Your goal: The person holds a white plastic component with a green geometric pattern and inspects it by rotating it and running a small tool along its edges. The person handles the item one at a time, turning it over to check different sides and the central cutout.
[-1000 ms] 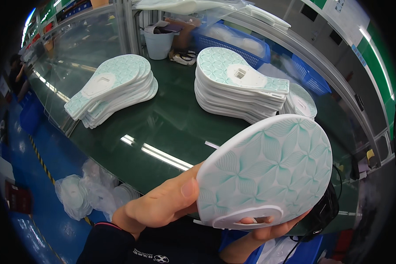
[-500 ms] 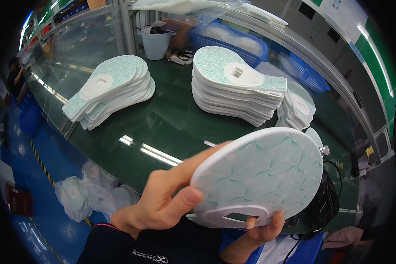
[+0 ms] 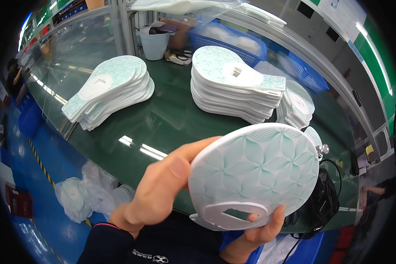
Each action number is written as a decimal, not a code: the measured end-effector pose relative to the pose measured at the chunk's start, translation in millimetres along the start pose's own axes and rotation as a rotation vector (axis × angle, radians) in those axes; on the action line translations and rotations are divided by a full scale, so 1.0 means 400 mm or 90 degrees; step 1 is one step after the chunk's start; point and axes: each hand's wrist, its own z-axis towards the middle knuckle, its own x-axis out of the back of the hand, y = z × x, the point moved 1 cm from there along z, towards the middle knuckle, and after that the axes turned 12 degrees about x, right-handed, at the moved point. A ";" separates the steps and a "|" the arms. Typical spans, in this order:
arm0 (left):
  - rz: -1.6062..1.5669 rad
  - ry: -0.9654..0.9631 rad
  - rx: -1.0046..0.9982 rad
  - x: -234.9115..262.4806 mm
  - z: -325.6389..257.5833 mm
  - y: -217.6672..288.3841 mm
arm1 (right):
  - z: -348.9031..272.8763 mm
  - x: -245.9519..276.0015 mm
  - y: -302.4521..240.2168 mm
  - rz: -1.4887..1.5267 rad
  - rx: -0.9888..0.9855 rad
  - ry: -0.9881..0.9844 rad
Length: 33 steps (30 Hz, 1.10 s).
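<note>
A white paddle-shaped plastic panel (image 3: 259,167) with a green petal pattern is held up tilted before me. My left hand (image 3: 158,185) grips its left edge, the thumb near the rim and the fingers behind it. At the lower edge my right hand (image 3: 266,226) holds it beside the rectangular cutout, and one fingertip shows through the opening. The panel's narrow end is mostly hidden. Beyond it rises a tall stack of like panels (image 3: 233,97); another stack (image 3: 114,88) lies to the left, and a smaller one (image 3: 297,105) is at the right.
All stacks lie on a dark green table (image 3: 163,123). Behind them are a white bucket (image 3: 154,46) and blue baskets (image 3: 233,46). A black bag (image 3: 325,198) with a cable sits at the right. Bagged round pieces (image 3: 75,198) are low at the left.
The panel has turned so its patterned face shows more fully. My left thumb has shifted up along the rim. Both hands keep hold; the stacks have not moved.
</note>
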 end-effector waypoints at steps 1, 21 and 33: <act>0.143 -0.026 -0.049 0.002 -0.009 0.006 | -0.001 0.009 -0.004 0.025 0.001 0.001; 0.098 0.010 -0.110 -0.017 -0.042 -0.002 | -0.005 -0.002 -0.015 0.019 -0.105 -0.187; 0.162 0.229 0.022 -0.001 0.012 -0.060 | 0.148 0.223 -0.041 -1.002 0.252 -0.028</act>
